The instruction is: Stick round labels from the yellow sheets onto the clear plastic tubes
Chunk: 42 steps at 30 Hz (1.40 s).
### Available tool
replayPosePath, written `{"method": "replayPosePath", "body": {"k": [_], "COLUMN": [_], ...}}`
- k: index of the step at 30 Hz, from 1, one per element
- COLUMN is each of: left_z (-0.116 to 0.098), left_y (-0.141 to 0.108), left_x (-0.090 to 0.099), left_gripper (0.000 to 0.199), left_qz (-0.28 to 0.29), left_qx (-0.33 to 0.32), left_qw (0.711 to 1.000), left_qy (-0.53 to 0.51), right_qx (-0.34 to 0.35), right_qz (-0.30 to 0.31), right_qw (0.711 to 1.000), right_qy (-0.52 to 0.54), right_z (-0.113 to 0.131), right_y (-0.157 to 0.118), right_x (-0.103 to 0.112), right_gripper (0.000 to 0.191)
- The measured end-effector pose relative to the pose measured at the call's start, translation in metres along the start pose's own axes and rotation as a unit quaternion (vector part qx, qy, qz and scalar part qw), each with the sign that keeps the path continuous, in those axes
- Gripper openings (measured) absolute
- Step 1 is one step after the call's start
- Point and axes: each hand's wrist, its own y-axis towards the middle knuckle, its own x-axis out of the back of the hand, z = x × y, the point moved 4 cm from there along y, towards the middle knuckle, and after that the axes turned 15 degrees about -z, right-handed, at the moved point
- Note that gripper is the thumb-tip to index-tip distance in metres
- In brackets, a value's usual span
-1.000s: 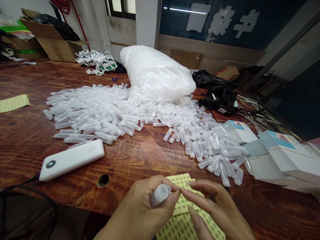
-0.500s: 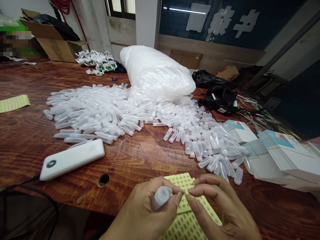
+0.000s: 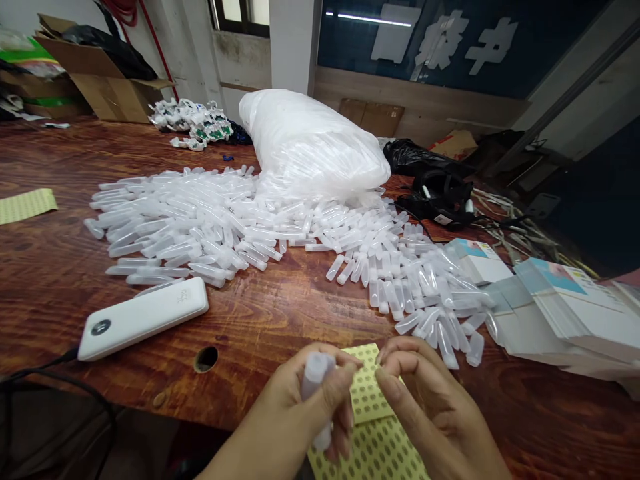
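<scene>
My left hand is wrapped around a small frosted plastic tube; its upper end points up past the thumb, its lower end comes out under the fingers, and it is slightly blurred. To its right, my right hand has its fingers curled, with the thumb and index tips pressed close. Whether a tiny piece is between them cannot be made out. Below both hands is a yellow sheet of small oval stickers, with another yellow piece overlapping its upper part.
A large heap of similar tubes spreads across the wooden table, before a bulging white plastic bag. A white power bank with a cable lies left, near a round hole. Stacked white boxes stand right.
The tube in my left hand has tipped, so more of its length shows. My right fingertips have drawn slightly away from the left ones and curled more.
</scene>
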Motion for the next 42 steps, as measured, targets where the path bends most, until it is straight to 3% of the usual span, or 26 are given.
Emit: {"method": "replayPosePath", "body": {"k": [2,5,7,10,19,30,32,34,36,38,40,42], "left_z": [0.004,0.015,0.022,0.026,0.020,0.022,0.022,0.021,0.021,0.022,0.023,0.025], "left_y": [0.003,0.004,0.004,0.003,-0.001,-0.001,0.000,0.001,0.004,0.006,0.007,0.007], "left_x": [0.000,-0.005,-0.009,-0.012,-0.014,-0.011,-0.010,-0.010,-0.009,-0.007,-0.006,-0.005], "left_gripper": [0.054,0.054,0.050,0.044,0.043,0.045,0.043,0.040,0.038,0.038,0.037,0.037], "left_qz": [-0.013,-0.018,-0.008,-0.004,-0.002,-0.012,-0.015,-0.023,-0.039,-0.053,-0.055,-0.053], "left_qx": [0.031,0.135,0.195,0.233,0.249,0.237,0.234,0.235,0.238,0.249,0.260,0.275], "left_qw": [0.995,0.965,0.940,0.913,0.899,0.898,0.902,0.904,0.903,0.896,0.889,0.885], "left_qy": [-0.092,-0.224,-0.281,-0.335,-0.360,-0.371,-0.362,-0.356,-0.357,-0.365,-0.372,-0.373], "right_qx": [-0.035,-0.041,-0.046,-0.070,-0.049,0.060,0.023,-0.083,-0.214,-0.301,-0.329,-0.320], "right_qz": [0.028,0.060,0.092,0.137,0.148,0.063,0.034,0.006,0.003,0.021,0.025,0.024], "right_qw": [0.999,0.997,0.994,0.986,0.986,0.996,0.998,0.989,0.958,0.923,0.910,0.915], "right_qy": [0.017,0.026,0.038,0.062,0.055,0.019,0.055,0.120,0.191,0.238,0.252,0.245], "right_z": [-0.002,0.004,0.010,0.018,0.022,0.012,0.008,0.001,-0.008,-0.013,-0.014,-0.014], "right_y": [0.001,0.001,0.001,0.001,0.003,-0.004,-0.007,-0.010,-0.014,-0.017,-0.017,-0.017], "right_x": [0.000,-0.001,-0.004,-0.007,-0.006,-0.011,-0.016,-0.022,-0.032,-0.042,-0.047,-0.047], "right_gripper": [0.020,0.019,0.018,0.019,0.013,0.013,0.011,0.007,0.014,0.023,0.027,0.029]}}
